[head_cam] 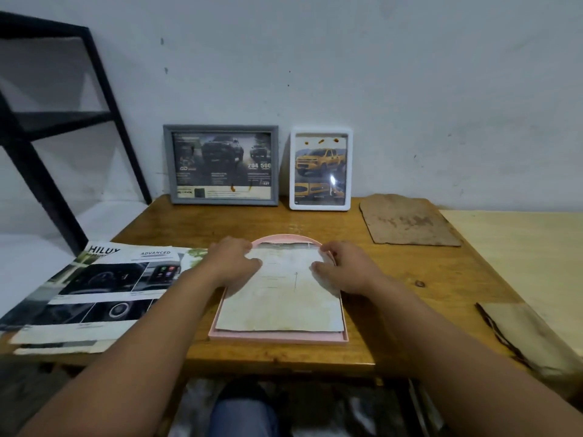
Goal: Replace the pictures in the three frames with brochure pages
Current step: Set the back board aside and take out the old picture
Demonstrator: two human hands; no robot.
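The pink frame lies flat near the front edge of the wooden table, its arched top pointing away from you toward the wall, long axis running front to back. A pale sheet lies in it, aligned the same way.

Your left hand rests palm-down on the sheet's upper left, fingers together and lying flat. Your right hand presses the upper right, fingers lightly bent against the paper's edge.

The open brochure lies to your left. A grey frame and a white frame lean upright against the wall, each showing a truck page. A brown board lies at the right rear.
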